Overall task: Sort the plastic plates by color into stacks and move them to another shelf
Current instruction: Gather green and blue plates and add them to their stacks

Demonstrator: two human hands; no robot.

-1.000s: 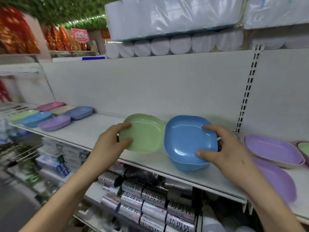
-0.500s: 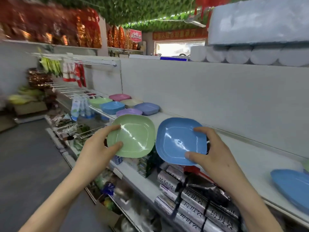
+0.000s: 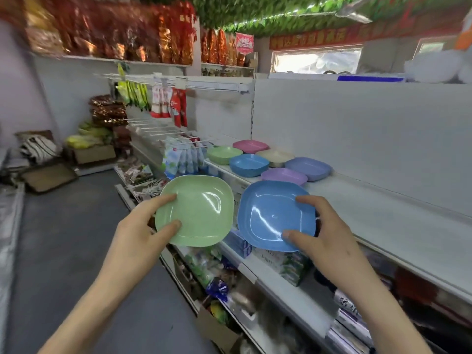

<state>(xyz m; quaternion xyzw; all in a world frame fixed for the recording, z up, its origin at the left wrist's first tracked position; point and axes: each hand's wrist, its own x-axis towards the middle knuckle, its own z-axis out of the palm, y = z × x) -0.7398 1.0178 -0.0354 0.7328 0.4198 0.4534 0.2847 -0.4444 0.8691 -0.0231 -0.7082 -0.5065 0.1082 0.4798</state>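
My left hand (image 3: 143,231) grips a green plate (image 3: 201,213) by its left rim, thumb on the inside, tilted toward me. My right hand (image 3: 324,241) grips a blue plate (image 3: 270,215) by its right rim, also tilted toward me. Both plates hang in the air in front of the white shelf (image 3: 383,221). Farther along that shelf lie stacks by colour: green (image 3: 224,154), blue (image 3: 249,164), pink (image 3: 250,145), cream (image 3: 275,157), lilac (image 3: 283,176) and periwinkle (image 3: 309,168).
Lower shelves (image 3: 281,284) under the plates hold packaged goods. Wire hooks with hanging packets (image 3: 184,154) stand left of the stacks. The grey aisle floor (image 3: 63,238) runs on the left, with boxes and bags (image 3: 84,149) at its far end.
The view has swung left along the aisle. Both hands have carried the green and blue plates away from the right part of the shelf, and the coloured stacks now appear closer.
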